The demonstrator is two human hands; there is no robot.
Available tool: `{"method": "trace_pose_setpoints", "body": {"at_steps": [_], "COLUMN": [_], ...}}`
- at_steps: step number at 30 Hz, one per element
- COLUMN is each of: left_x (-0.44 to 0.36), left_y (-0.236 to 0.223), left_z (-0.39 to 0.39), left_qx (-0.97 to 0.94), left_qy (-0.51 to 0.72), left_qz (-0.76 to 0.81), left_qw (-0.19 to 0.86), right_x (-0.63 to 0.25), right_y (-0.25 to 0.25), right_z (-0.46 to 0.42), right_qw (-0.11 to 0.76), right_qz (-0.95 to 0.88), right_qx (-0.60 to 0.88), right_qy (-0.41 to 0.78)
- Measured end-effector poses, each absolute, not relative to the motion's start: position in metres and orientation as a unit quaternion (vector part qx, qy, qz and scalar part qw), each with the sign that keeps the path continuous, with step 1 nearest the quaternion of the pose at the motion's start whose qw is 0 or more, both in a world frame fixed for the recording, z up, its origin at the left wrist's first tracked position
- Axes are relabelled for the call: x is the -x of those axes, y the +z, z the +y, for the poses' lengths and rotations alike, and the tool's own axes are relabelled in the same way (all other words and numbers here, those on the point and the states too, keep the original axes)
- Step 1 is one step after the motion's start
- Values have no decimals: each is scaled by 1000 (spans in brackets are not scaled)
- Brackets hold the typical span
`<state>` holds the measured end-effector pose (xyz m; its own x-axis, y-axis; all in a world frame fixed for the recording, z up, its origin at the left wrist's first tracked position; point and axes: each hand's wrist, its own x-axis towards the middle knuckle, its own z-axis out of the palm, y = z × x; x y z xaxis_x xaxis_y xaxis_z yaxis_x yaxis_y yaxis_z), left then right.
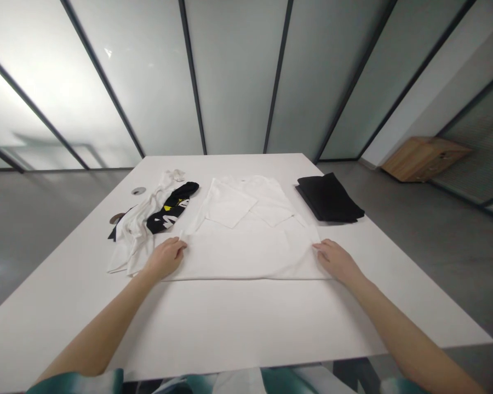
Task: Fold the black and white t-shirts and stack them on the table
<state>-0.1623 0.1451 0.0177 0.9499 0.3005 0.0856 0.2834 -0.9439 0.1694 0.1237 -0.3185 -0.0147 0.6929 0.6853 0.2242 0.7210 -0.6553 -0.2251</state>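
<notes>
A white T-shirt (246,241) lies flat on the white table (230,323), its sleeves folded in over the chest. My left hand (164,257) rests on the shirt's lower left corner, fingers curled and pinching the edge of the cloth. At the lower right corner my right hand (336,260) grips the hem the same way. Both forearms reach in from the near edge.
A heap of white and black clothes (152,219) with a yellow print lies left of the shirt. A folded black garment (328,198) sits at the right. Two round cable ports (138,191) are set in the table's left side. A wooden cabinet (425,157) stands by the far right wall.
</notes>
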Motion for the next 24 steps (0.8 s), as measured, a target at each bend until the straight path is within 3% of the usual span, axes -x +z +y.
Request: {"method": "trace_pose_setpoints", "body": {"at_steps": [4,7,13,16,20,24], "left_x": [183,186,126,67,-9,-51], "left_y": [48,72,101,107,108,94], "left_z": [136,144,189,216,242,240], "left_qx": [-981,-961,-847,-763,-746,-860], "left_qy": [-15,-18,196,308,362,211], "left_qz": [126,125,161,167,257,339], "left_qw": [145,247,468,543,497,316], "right_x": [-114,-113,-151,-193,-258,-300], "right_y": [8,30,72,86,99,92], "right_z": [-332,-335,-297,-259,-205,-162], "right_qw": [157,231,465,518,462,289], "right_qz": [-407,-385,-314,-273,-187,-197], "right_qx": [900,893,819,783,829,927], "right_qy": [5,38,-120,-209,-255,-136]}}
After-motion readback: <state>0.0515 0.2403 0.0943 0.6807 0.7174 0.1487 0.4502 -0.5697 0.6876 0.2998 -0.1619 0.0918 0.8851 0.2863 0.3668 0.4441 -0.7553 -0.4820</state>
